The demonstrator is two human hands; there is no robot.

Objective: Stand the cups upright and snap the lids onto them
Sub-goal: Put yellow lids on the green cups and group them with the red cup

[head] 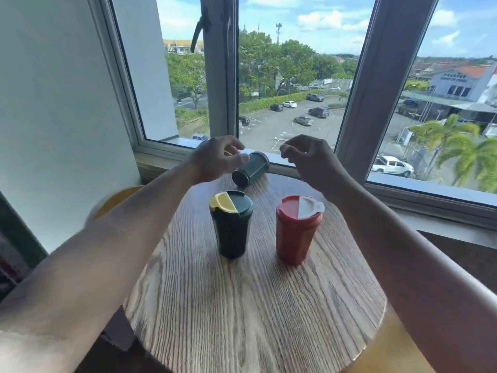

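Two cups stand upright on the round wooden table [250, 313]. The dark green cup [232, 232] wears a green and yellow lid [230, 201]. Beside it on the right, the red cup [295, 235] carries a red and white lid [300, 207]. A third, teal cup [252, 169] lies on its side at the far edge, its base turned toward me. My left hand [217, 158] hovers at that cup's left side, fingers curled and touching or nearly touching it. My right hand [309, 157] is raised to its right, fingers loosely curled, holding nothing that I can see.
A window sill [430, 189] and window frame run close behind the table. A white wall [53, 117] stands at the left. A yellow chair back [118, 197] shows beside the table's left edge.
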